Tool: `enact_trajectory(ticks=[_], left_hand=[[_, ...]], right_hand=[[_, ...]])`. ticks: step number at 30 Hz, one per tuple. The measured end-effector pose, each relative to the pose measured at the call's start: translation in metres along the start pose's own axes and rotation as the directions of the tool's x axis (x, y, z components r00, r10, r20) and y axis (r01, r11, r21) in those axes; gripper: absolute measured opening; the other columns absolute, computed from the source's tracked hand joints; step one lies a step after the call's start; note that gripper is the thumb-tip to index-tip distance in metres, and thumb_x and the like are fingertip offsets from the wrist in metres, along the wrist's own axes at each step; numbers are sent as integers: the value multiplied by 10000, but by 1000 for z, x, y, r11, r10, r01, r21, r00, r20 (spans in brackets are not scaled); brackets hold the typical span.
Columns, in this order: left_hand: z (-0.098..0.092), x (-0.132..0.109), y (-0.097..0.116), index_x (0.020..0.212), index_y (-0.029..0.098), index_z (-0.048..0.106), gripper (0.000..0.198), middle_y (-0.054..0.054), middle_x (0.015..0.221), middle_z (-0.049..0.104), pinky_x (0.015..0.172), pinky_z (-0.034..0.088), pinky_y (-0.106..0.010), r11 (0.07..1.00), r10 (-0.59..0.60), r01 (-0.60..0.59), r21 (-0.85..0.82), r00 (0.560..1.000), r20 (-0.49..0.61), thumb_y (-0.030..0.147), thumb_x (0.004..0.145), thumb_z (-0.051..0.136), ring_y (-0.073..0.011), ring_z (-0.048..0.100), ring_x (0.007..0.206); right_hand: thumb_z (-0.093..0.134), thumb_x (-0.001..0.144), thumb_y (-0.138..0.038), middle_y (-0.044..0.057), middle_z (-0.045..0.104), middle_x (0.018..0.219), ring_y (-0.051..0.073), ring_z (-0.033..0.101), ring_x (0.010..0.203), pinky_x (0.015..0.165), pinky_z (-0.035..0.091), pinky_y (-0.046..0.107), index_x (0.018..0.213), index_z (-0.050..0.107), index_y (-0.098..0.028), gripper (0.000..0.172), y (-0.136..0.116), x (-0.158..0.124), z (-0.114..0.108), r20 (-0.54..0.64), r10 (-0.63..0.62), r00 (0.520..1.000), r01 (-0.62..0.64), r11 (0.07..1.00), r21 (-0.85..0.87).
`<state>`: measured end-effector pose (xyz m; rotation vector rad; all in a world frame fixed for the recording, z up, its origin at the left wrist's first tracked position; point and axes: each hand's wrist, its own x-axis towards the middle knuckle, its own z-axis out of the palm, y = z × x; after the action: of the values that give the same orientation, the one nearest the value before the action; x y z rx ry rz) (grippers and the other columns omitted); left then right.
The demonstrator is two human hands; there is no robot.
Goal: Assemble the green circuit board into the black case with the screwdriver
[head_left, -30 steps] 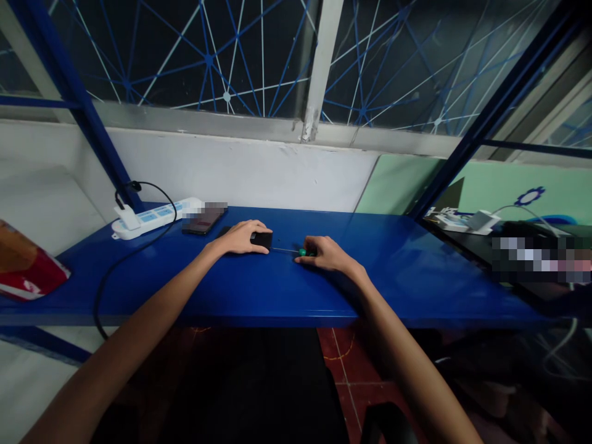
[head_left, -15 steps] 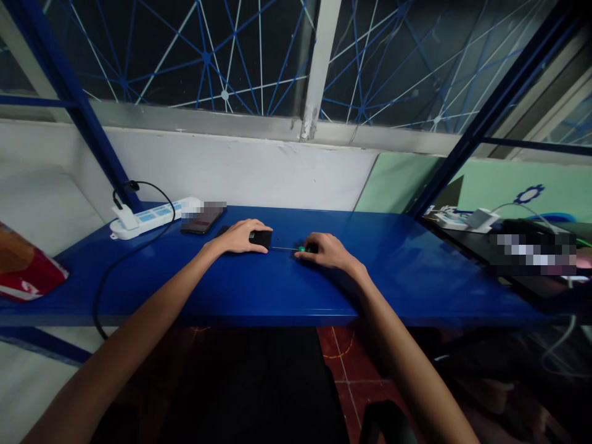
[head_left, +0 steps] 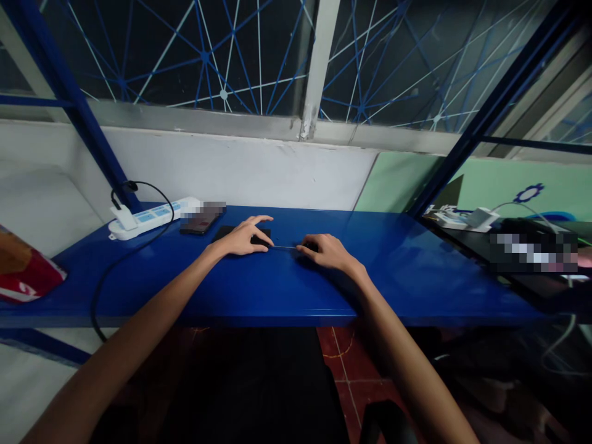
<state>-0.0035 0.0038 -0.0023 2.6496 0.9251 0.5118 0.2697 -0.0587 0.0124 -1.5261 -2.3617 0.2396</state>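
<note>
My right hand (head_left: 324, 250) is closed around the handle of a screwdriver, the handle hidden by the fingers. Its thin metal shaft (head_left: 285, 248) points left, low over the blue table. At the shaft's far end, the thumb and a finger of my left hand (head_left: 243, 238) come together in a pinch, while other fingers stretch forward. Whatever sits between those fingertips is too small to make out. Beneath my left hand lies a flat black object (head_left: 222, 232), largely covered; its kind does not show.
A phone (head_left: 202, 221) lies behind my left hand, beside a white power strip (head_left: 155, 217) with a black cable (head_left: 110, 269). At the far left is a red package (head_left: 32, 277). The blue table (head_left: 277, 290) meets a wall at the back. A white charger (head_left: 481, 217) is at the right.
My left hand's fingers have come off the black object's end and spread, with thumb and finger now at the shaft's tip. The screwdriver's green collar, visible before, is now hidden by my right fingers.
</note>
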Motion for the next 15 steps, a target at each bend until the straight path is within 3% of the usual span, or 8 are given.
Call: enact_trajectory(ticks=[4, 15], left_hand=[[1, 1, 2, 1002, 336, 742, 186, -18, 1535, 288, 1067, 277, -653, 1000, -8, 8, -16, 1000, 12, 364, 845, 647, -363, 254, 1404], [2, 1, 6, 980, 308, 737, 169, -39, 1518, 307, 1056, 288, -653, 999, -35, 35, -10, 999, 25, 328, 851, 630, -368, 268, 1397]], right_hand=[[562, 832, -531, 67, 689, 771, 166, 550, 633, 553, 313, 294, 781, 695, -198, 362, 3, 1, 0, -37, -11, 999, 10, 1000, -14], [670, 751, -564, 36, 675, 758, 152, 555, 640, 544, 292, 260, 874, 619, -205, 383, 2, 3, 3, -7, 4, 1000, -4, 1000, -25]])
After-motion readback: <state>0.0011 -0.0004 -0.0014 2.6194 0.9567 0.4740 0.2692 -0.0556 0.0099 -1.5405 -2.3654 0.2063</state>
